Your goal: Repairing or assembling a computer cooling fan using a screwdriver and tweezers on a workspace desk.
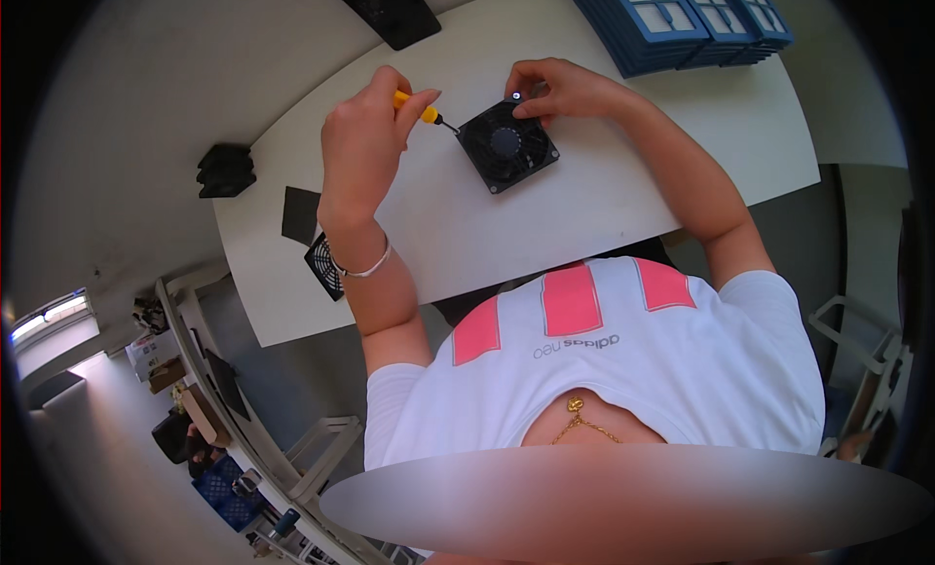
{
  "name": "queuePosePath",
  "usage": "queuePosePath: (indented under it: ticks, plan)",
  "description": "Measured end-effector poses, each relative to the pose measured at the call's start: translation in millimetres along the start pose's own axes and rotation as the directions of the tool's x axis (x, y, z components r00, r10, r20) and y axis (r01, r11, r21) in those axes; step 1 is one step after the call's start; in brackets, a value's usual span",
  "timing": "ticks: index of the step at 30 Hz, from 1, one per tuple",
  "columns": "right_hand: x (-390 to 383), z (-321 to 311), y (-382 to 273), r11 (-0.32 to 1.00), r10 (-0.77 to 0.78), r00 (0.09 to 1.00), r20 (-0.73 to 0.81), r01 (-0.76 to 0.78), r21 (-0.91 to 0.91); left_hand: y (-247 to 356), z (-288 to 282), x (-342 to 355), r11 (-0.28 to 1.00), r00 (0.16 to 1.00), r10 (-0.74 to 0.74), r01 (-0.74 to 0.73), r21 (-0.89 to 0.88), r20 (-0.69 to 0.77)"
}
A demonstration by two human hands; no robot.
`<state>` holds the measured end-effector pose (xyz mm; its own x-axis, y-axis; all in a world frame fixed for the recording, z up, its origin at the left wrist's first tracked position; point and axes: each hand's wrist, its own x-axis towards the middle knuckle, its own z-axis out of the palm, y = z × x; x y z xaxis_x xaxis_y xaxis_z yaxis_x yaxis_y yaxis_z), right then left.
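Note:
My left hand (368,131) grips a screwdriver (424,111) with a yellow handle, its thin shaft reaching down to the left corner of a square black fan (504,142) lying on the white table (487,234). My right hand (550,90) holds the fan at its upper corner, thumb on top of the frame and fingers curled at the edge. A dark square sheet (297,212) and a black grille (321,268) lie to the left, partly hidden behind my left forearm.
Stacked blue-framed panels (662,15) sit at the back right. A black flat object (385,10) is at the top edge, and a black stack (226,170) at the left edge. Beyond the table's left are a railing and a blue crate (224,492).

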<state>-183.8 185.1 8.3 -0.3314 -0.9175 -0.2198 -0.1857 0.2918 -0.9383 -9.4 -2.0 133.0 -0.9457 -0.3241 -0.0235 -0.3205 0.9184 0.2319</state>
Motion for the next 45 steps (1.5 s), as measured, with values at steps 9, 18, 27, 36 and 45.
queuePosePath:
  ticks: [9,18,27,36,45]
  plan:
    - [-2,-1,-2,1.000,0.002,1.000,0.008,-0.002,0.004,-10,10,-14,0.942,0.936,0.294,-0.319,-0.110,-0.196]
    - [-2,1,-4,0.999,-0.018,1.000,0.020,0.019,-0.029,-14,30,1,0.900,0.780,0.404,-0.432,0.056,-0.477]
    - [-1,0,0,0.999,-0.001,1.000,0.025,0.002,-0.053,-3,5,-5,0.987,0.979,0.163,-0.159,0.038,-0.122]
    - [-8,2,-6,0.999,0.037,0.999,0.036,-0.036,-0.041,-7,10,-20,0.911,0.909,0.339,-0.382,-0.157,-0.242]
    - [-18,12,-35,0.806,0.153,0.979,0.133,-0.046,-0.589,2,15,-12,0.945,0.895,0.323,-0.321,0.060,-0.309]
